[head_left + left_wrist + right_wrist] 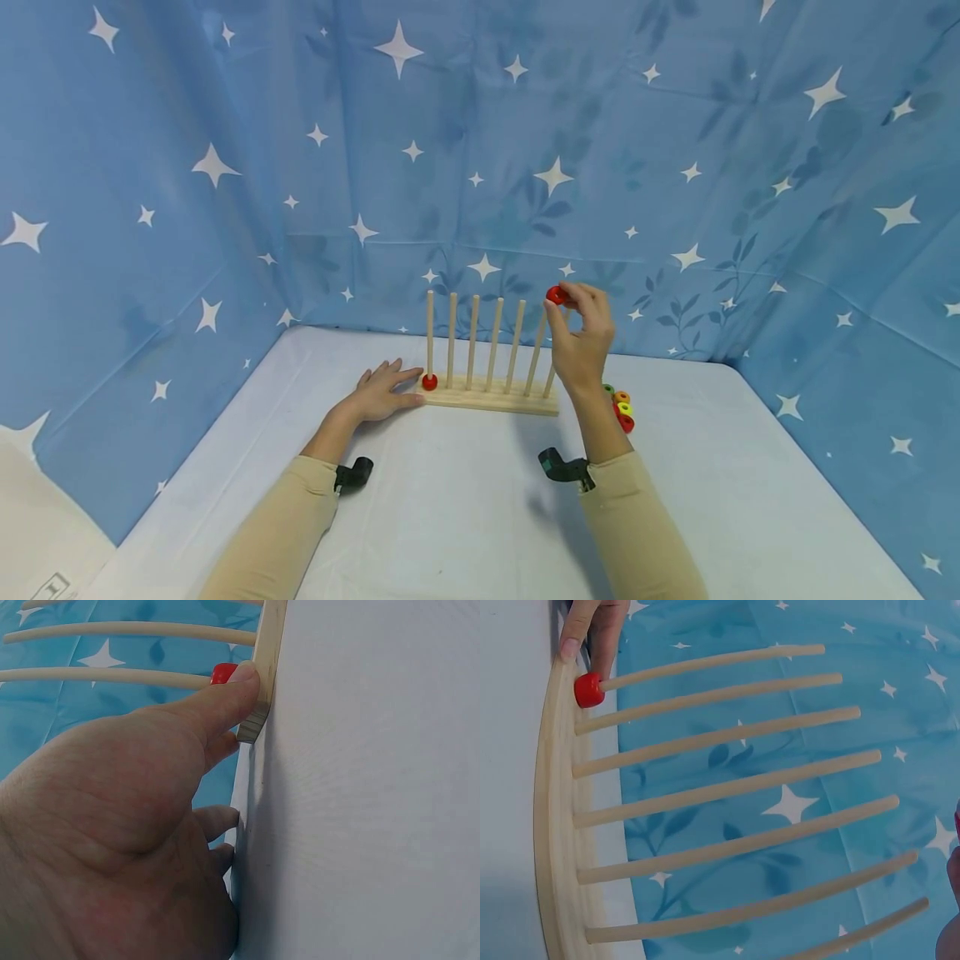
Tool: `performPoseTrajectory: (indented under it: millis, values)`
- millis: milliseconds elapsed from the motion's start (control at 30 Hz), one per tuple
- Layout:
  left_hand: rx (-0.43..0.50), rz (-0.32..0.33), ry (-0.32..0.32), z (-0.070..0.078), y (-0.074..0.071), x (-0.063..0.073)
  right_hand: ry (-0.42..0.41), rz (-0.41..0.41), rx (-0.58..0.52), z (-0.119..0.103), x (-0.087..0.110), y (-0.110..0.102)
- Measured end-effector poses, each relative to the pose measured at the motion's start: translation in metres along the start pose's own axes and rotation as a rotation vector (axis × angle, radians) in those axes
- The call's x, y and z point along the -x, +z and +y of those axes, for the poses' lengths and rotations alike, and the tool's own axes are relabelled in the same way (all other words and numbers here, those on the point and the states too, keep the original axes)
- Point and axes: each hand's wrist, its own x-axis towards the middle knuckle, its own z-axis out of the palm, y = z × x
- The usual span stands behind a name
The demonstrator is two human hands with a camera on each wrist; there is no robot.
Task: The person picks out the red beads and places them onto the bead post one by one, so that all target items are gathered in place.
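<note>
A wooden peg rack (487, 402) stands on the table with a row of several upright pegs. One red ring (429, 382) sits at the bottom of its leftmost peg. My left hand (381, 395) holds the rack's left end, thumb at the front edge and index finger behind, as the left wrist view shows; its other fingers are spread. Raised near the tops of the rightmost pegs, my right hand (587, 337) pinches another red ring (556, 295) between thumb and fingers. Only a sliver of that hand (949, 900) enters the right wrist view.
Several coloured rings (625, 409), green, orange, yellow and red, lie right of the rack, partly hidden by my right forearm. A white cloth (450, 508) covers the table. Blue curtains with white stars (480, 167) hang behind and at both sides.
</note>
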Motion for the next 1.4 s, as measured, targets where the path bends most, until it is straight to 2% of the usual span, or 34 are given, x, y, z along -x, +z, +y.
performPoseTrajectory:
  millis: [67,300,500,667,1033,1400]
  values:
    - [-0.001,0.001,0.002,0.0,0.0,0.0,-0.006,-0.015,-0.012,-0.003,-0.002,0.002]
    - [-0.007,-0.004,0.004,-0.002,0.0,-0.001,-0.007,-0.056,-0.034,0.022,0.0,0.015]
    - [-0.009,-0.005,0.005,-0.002,0.001,-0.002,0.012,-0.1,-0.055,0.009,-0.003,0.024]
    - [-0.008,-0.003,0.0,-0.002,0.001,-0.002,0.051,-0.141,-0.063,0.009,-0.005,0.027]
    - [-0.005,-0.001,-0.005,-0.003,0.001,-0.001,0.034,-0.176,-0.069,0.006,-0.009,0.038]
    - [0.013,0.009,0.016,-0.006,0.004,-0.001,0.101,-0.263,-0.109,-0.001,-0.012,0.05]
